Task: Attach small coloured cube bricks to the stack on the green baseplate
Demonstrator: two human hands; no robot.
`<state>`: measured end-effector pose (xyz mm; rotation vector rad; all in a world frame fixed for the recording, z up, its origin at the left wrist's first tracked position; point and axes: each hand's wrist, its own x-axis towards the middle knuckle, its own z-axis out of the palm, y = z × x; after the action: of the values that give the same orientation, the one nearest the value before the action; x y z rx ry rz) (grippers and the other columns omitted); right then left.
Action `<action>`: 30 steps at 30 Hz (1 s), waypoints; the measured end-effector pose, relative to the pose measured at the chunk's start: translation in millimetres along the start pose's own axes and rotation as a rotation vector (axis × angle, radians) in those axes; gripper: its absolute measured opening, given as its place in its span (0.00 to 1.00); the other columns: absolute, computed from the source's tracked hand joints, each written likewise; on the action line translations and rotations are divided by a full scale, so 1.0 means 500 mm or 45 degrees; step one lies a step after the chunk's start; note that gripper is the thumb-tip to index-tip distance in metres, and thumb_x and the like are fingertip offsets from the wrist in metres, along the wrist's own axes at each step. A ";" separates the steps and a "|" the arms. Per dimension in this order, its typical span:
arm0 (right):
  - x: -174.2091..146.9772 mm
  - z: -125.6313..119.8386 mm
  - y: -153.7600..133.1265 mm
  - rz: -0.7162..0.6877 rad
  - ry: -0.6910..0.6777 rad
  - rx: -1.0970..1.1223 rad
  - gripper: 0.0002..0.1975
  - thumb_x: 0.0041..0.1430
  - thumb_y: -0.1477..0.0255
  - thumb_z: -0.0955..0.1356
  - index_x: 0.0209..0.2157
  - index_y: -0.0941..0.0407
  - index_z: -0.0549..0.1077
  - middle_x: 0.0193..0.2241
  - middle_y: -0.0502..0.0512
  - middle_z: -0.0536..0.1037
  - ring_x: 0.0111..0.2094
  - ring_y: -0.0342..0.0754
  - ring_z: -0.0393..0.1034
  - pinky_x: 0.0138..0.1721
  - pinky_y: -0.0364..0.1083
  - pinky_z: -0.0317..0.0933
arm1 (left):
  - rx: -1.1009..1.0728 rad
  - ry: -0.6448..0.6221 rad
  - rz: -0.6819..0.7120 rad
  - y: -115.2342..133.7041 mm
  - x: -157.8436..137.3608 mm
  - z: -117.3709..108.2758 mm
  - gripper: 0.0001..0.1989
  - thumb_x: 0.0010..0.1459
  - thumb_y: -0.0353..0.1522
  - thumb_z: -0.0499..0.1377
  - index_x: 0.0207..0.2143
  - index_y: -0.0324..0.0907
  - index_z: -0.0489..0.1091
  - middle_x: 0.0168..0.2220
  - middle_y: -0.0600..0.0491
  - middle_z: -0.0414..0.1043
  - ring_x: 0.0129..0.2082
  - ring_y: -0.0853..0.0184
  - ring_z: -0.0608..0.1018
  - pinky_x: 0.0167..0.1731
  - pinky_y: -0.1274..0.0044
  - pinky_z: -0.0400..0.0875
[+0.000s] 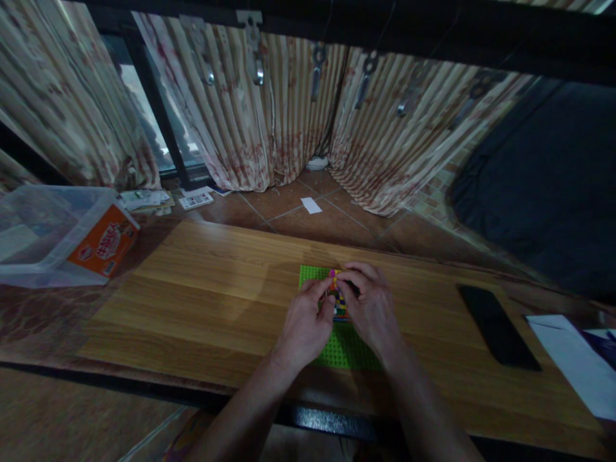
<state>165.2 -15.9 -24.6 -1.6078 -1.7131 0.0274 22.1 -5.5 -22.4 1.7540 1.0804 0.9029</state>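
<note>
Near the front edge of the wooden table [202,289], the left hand [304,324] and right hand [369,308] pinch together a small multicoloured brick stack [338,296], steadying it from both sides on the green baseplate [342,348]. A black phone [498,326] lies toward the right edge.

The room is dim around me — the only daylight seeps through the dark-framed window [144,122] at upper left. A pale sheen lies on the light wooden counter [202,289]. Edges bend outward, corners sink into murk — detail is soft and grainy.
</note>
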 end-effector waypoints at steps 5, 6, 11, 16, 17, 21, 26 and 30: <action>0.000 0.005 0.002 0.003 -0.006 -0.032 0.05 0.61 0.73 0.67 0.35 0.54 0.76 0.45 0.56 0.75 0.47 0.55 0.66 0.51 0.58 0.60 | -0.043 -0.003 -0.021 -0.005 -0.002 0.001 0.19 0.61 0.29 0.52 0.53 0.41 0.70 0.46 0.49 0.72 0.46 0.66 0.75 0.51 0.72 0.67; 0.000 0.005 0.002 0.002 -0.009 -0.037 0.05 0.62 0.73 0.66 0.35 0.54 0.76 0.45 0.56 0.75 0.47 0.55 0.66 0.51 0.58 0.60 | -0.047 -0.006 -0.023 -0.007 -0.002 0.002 0.19 0.61 0.29 0.52 0.54 0.41 0.70 0.46 0.49 0.72 0.46 0.66 0.75 0.50 0.73 0.68; 0.002 0.005 0.001 -0.013 0.007 -0.024 0.06 0.62 0.74 0.65 0.35 0.55 0.76 0.45 0.58 0.75 0.47 0.54 0.66 0.51 0.56 0.60 | -0.042 -0.024 -0.009 -0.010 -0.003 0.003 0.20 0.61 0.31 0.52 0.55 0.42 0.68 0.47 0.48 0.71 0.46 0.66 0.74 0.49 0.72 0.69; 0.000 0.002 -0.001 0.001 0.040 -0.033 0.08 0.62 0.74 0.65 0.34 0.56 0.77 0.44 0.60 0.75 0.47 0.55 0.66 0.50 0.57 0.61 | 0.057 -0.054 -0.002 -0.010 -0.003 0.004 0.22 0.61 0.32 0.53 0.57 0.44 0.66 0.49 0.48 0.69 0.45 0.64 0.74 0.49 0.71 0.69; 0.000 0.001 -0.002 0.015 0.046 -0.023 0.08 0.62 0.74 0.65 0.34 0.56 0.77 0.44 0.60 0.75 0.47 0.55 0.66 0.50 0.57 0.61 | 0.080 -0.053 0.004 -0.009 -0.004 0.004 0.22 0.61 0.32 0.53 0.58 0.44 0.66 0.49 0.48 0.69 0.46 0.64 0.74 0.50 0.70 0.69; 0.005 -0.007 -0.002 0.096 0.102 0.097 0.07 0.60 0.71 0.66 0.34 0.55 0.77 0.43 0.59 0.75 0.47 0.54 0.67 0.50 0.56 0.61 | 0.121 -0.046 0.014 -0.007 -0.006 0.003 0.22 0.61 0.32 0.53 0.57 0.44 0.66 0.48 0.48 0.69 0.46 0.63 0.74 0.51 0.69 0.68; 0.014 -0.009 0.003 0.171 0.123 0.150 0.10 0.60 0.67 0.66 0.36 0.56 0.77 0.41 0.60 0.77 0.45 0.54 0.69 0.50 0.56 0.61 | 0.131 -0.049 -0.009 -0.001 -0.007 0.003 0.22 0.60 0.31 0.53 0.57 0.43 0.66 0.48 0.47 0.69 0.48 0.62 0.74 0.50 0.69 0.69; 0.015 -0.002 0.005 0.270 0.031 0.096 0.11 0.59 0.63 0.67 0.36 0.54 0.77 0.38 0.58 0.78 0.44 0.56 0.69 0.49 0.57 0.61 | 0.154 -0.054 -0.010 0.001 -0.007 0.004 0.22 0.60 0.31 0.53 0.57 0.42 0.66 0.48 0.47 0.69 0.47 0.62 0.74 0.50 0.69 0.69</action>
<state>168.7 -9.2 -21.5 -1.7191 -1.4995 0.1734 22.6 -9.3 -23.1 1.8579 1.1337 0.8066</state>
